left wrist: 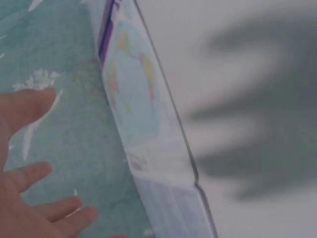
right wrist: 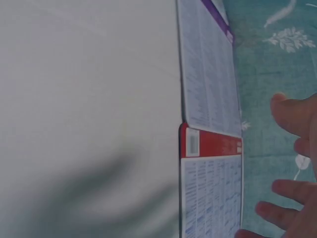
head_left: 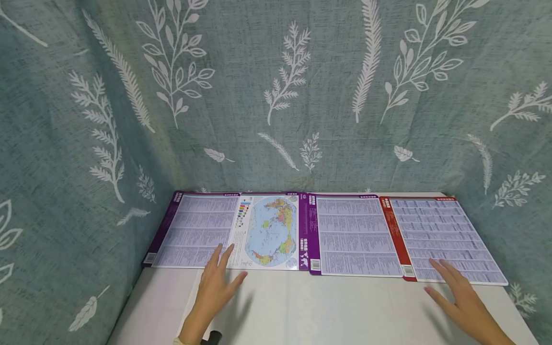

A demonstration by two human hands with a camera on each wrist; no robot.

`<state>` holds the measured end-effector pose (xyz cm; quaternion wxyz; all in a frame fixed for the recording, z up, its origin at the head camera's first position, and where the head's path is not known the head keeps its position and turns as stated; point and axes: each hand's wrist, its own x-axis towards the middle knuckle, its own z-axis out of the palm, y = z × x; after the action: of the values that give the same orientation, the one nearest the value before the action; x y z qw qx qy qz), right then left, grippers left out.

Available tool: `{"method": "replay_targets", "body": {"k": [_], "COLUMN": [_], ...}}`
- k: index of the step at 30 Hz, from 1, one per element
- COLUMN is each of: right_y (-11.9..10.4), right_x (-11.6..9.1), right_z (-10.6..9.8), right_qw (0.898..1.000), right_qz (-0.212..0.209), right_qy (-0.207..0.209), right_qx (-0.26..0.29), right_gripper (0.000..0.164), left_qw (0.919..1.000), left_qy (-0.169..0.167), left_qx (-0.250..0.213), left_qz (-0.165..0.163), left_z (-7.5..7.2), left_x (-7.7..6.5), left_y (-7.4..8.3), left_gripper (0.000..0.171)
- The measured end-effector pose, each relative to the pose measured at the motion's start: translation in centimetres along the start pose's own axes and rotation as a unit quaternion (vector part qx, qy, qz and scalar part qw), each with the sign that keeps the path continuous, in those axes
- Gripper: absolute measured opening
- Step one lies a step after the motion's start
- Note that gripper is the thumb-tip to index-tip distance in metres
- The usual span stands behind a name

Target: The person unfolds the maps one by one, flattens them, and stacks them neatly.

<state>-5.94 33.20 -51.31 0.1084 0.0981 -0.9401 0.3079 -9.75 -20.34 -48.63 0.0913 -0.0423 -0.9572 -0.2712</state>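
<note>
Your left hand [head_left: 215, 285] has a released grip, fingers spread, near the front edges of the world map [head_left: 271, 232] and the dark-edged sheet [head_left: 196, 230] left of it. Your right hand [head_left: 460, 298], also holding nothing, is near the front of the red-edged sheet [head_left: 444, 235]. A purple-edged sheet [head_left: 358, 237] completes the row on the counter [head_left: 327, 311], before a leaf-patterned cloth [head_left: 241, 129].

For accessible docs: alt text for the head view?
Left hand and right hand, empty, hover over a white table; on its far side, left to right, lie a dark-edged text sheet, world map, purple-edged text sheet and red-edged text sheet, before a leaf-patterned cloth.
</note>
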Motion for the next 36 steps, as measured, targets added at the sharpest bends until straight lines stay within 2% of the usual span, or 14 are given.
{"method": "replay_targets", "body": {"k": [4, 7, 11, 17, 21, 24, 28, 33, 36], "right_y": [-0.1, -0.2, -0.6, -1.0, -1.0, -0.9, -0.8, -0.7, -0.6], "right_x": [0.4, 0.9, 1.9, 3.2, 3.8, 4.2, 4.8, 5.5, 5.8], "right_z": [0.2, 0.3, 0.2, 0.2, 0.5, 0.7, 1.0, 1.6, 2.1], "right_qw": [1.000, 1.000, 1.000, 0.998, 0.998, 0.998, 0.998, 0.995, 0.993], "right_qz": [-0.014, -0.019, 0.000, 0.042, 0.047, 0.042, 0.038, 0.069, 0.086], "right_qy": [0.011, 0.019, 0.002, -0.036, -0.033, -0.021, -0.022, -0.053, -0.058], "right_qx": [0.012, 0.012, 0.013, 0.026, 0.035, 0.040, 0.040, 0.044, 0.061], "right_gripper": [0.063, 0.061, 0.061, 0.060, 0.059, 0.058, 0.058, 0.060, 0.061], "left_qw": [0.9963, 0.9911, 0.9856, 0.9726, 0.9634, 0.9591, 0.9592, 0.9579, 0.9560], "left_qy": [-0.019, -0.025, -0.032, -0.057, -0.067, -0.073, -0.082, -0.095, -0.105], "left_qx": [-0.082, -0.131, -0.166, -0.225, -0.259, -0.273, -0.270, -0.270, -0.273], "left_qz": [-0.014, -0.006, 0.002, -0.021, -0.022, -0.019, -0.019, -0.017, -0.017], "left_z": [0.5, 1.0, 1.9, 3.1, 3.7, 4.1, 4.9, 5.8, 6.2], "left_x": [0.8, 1.5, 2.6, 4.0, 4.6, 5.0, 5.5, 6.2, 6.7], "left_y": [0.6, 1.0, 1.6, 2.9, 3.4, 3.8, 4.3, 5.0, 5.4], "left_gripper": [0.071, 0.067, 0.061, 0.057, 0.054, 0.051, 0.048, 0.046, 0.046]}}
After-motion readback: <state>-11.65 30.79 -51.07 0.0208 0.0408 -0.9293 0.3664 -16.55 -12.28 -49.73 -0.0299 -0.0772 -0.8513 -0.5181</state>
